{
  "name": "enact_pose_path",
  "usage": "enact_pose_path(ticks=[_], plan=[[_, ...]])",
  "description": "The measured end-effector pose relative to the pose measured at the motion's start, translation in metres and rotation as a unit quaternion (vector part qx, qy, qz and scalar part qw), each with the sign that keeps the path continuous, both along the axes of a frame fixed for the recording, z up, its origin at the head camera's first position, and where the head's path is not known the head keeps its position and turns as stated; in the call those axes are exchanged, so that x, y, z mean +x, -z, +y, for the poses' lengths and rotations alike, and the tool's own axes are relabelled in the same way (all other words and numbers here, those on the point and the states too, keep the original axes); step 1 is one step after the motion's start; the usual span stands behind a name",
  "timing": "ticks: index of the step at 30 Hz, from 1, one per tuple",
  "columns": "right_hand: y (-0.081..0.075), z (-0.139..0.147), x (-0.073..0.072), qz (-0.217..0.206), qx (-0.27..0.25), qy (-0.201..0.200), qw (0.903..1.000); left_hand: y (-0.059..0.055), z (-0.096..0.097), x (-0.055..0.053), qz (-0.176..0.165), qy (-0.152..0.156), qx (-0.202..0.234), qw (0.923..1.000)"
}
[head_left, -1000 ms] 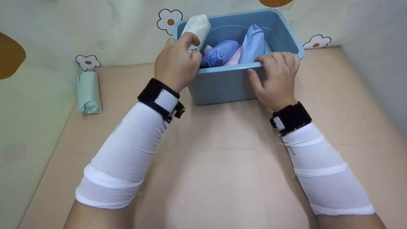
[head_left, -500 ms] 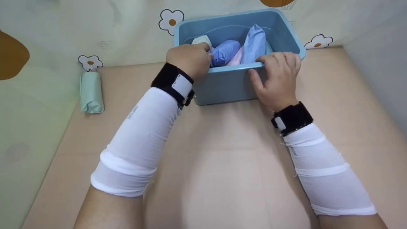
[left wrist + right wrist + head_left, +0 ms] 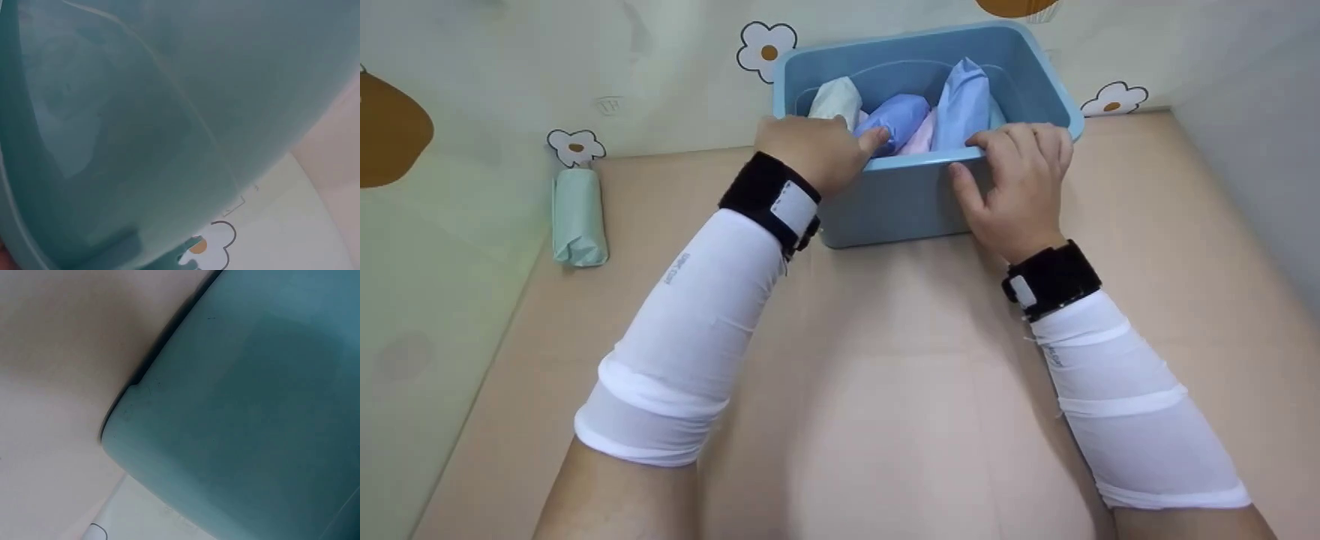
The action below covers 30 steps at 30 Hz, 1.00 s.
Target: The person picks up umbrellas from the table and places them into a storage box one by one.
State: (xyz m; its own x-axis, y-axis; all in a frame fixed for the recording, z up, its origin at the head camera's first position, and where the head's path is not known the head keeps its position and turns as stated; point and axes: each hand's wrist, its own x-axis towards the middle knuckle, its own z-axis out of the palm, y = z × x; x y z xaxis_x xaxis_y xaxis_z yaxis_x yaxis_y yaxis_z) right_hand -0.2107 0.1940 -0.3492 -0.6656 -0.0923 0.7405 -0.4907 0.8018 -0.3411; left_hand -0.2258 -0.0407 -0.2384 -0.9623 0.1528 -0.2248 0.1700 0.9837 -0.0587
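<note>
A blue plastic bin (image 3: 896, 199) stands at the back, holding several wrapped packets. My left hand (image 3: 810, 150) lies over its front left corner, thumb stretched out to the right and the other fingers mostly hidden. Just beyond that hand, a pale green wrapped packet (image 3: 838, 99) leans inside the bin. My right hand (image 3: 1020, 187) grips the front rim near the right corner, fingers over the edge and thumb against the front wall. The left wrist view shows the bin wall (image 3: 146, 124) close up; the right wrist view shows the bin's outer wall (image 3: 236, 399).
A mint green wrapped packet (image 3: 578, 217) lies on the peach tabletop (image 3: 900, 390) at the left. Inside the bin are a purple packet (image 3: 901, 116), a light blue packet (image 3: 962, 101) and a pink packet (image 3: 921, 135). A flower-patterned backdrop (image 3: 682, 67) rises behind.
My left hand has lowered the pale green packet into the bin and let go of it, its thumb now spread. My right hand has stayed on the rim.
</note>
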Motion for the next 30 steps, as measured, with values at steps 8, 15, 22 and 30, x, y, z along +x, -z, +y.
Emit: enact_pose_path(ticks=[8, 15, 22, 30], plan=[[0.000, -0.001, 0.000, 0.001, -0.009, -0.002, 1.0000, 0.020, -0.012, 0.008, 0.103, -0.011, 0.092, 0.9904], [-0.001, -0.002, -0.001, -0.002, -0.004, -0.004, 1.0000, 0.042, -0.060, 0.010, 0.140, -0.044, 0.233, 0.9613], [0.001, -0.002, -0.001, -0.005, -0.004, -0.005, 1.0000, 0.071, -0.150, 0.005, 0.066, -0.160, 0.242, 0.9548], [0.001, -0.001, -0.001, -0.004, -0.003, 0.000, 1.0000, 0.105, -0.221, 0.006, 0.002, -0.239, 0.167, 0.9566]])
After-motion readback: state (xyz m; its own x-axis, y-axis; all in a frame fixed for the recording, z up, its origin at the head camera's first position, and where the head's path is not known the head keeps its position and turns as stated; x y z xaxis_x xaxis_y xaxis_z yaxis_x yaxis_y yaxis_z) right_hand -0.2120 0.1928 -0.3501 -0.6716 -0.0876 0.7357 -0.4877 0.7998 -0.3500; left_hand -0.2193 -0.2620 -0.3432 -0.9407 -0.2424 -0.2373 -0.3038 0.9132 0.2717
